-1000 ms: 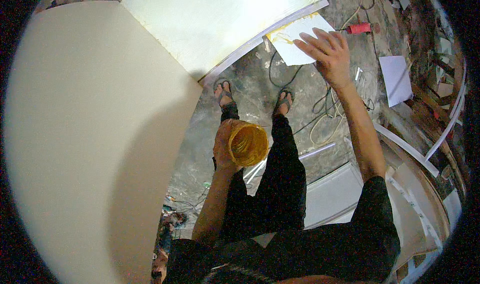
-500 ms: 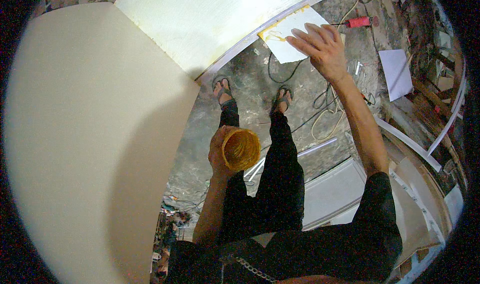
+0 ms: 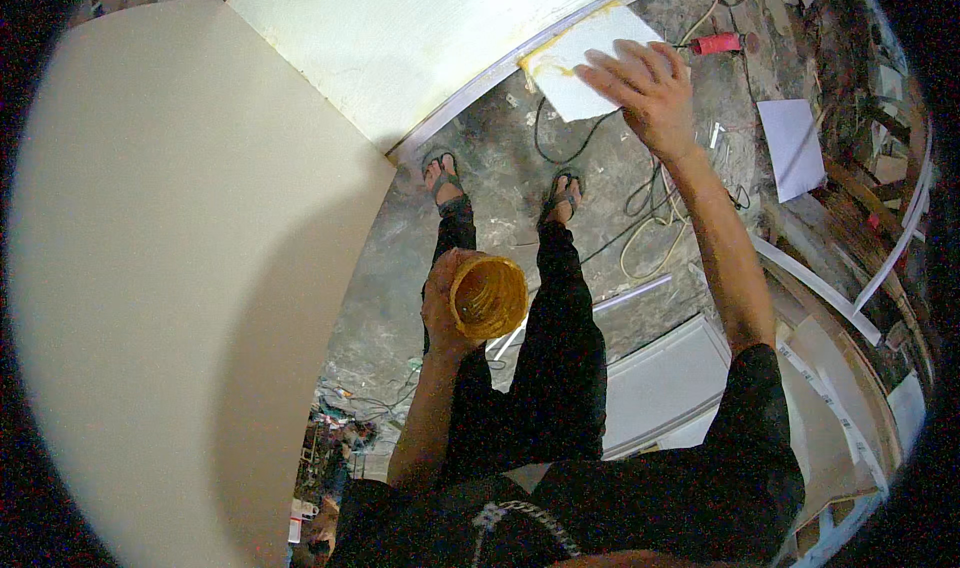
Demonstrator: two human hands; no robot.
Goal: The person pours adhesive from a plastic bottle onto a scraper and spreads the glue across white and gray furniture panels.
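My left hand (image 3: 445, 303) is closed around a round, open-topped container (image 3: 490, 298), its rim and inner wall coated with amber-yellow glue. The container's mouth faces up toward me. At the upper right, my right hand (image 3: 650, 93) grips a flat white rectangular card (image 3: 575, 83); the fingers lie over its upper side and the thumb is hidden. Yellow glue is smeared along the card's far-left edge. That edge lies along the front edge of a pale board (image 3: 430, 38) with a streaky, wet-looking surface; whether they touch, I cannot tell.
A large plain cream panel (image 3: 170, 268) fills the left side and meets the pale board. On the concrete floor lie loose cables (image 3: 650, 233), a red cylindrical tool (image 3: 718, 44) and a white sheet (image 3: 792, 150). Framed white panels (image 3: 665, 383) and offcuts sit at the right.
The card and my right hand have shifted slightly up along the board's edge, and the card's angle has changed a little. The container in my left hand has moved slightly right.
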